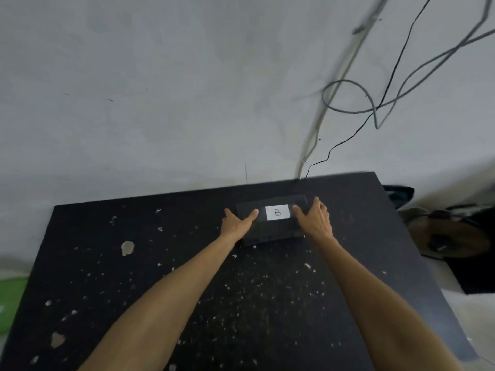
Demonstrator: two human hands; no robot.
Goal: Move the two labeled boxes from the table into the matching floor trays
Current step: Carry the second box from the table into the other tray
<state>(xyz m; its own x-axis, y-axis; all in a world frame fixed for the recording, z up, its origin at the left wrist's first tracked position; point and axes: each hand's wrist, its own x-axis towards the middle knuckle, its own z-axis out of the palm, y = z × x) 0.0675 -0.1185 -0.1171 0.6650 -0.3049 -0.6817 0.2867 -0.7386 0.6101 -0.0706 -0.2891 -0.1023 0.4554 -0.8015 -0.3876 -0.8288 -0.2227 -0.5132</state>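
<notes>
A black box [273, 230] with a white label reading "B" [277, 212] lies on the far right part of the black table [134, 277]. My left hand [237, 223] grips the box's left end, thumb on top near the label. My right hand [314, 219] grips its right end, thumb also on top. The box's underside looks level with the table; I cannot tell whether it is lifted. No second box and no floor tray shows clearly.
The table top is chipped and speckled with pale flecks. A grey wall with loose cables [375, 103] rises behind it. Dark bags and a brownish object [450, 236] lie on the floor at right. Something green [10, 298] sits at the left edge.
</notes>
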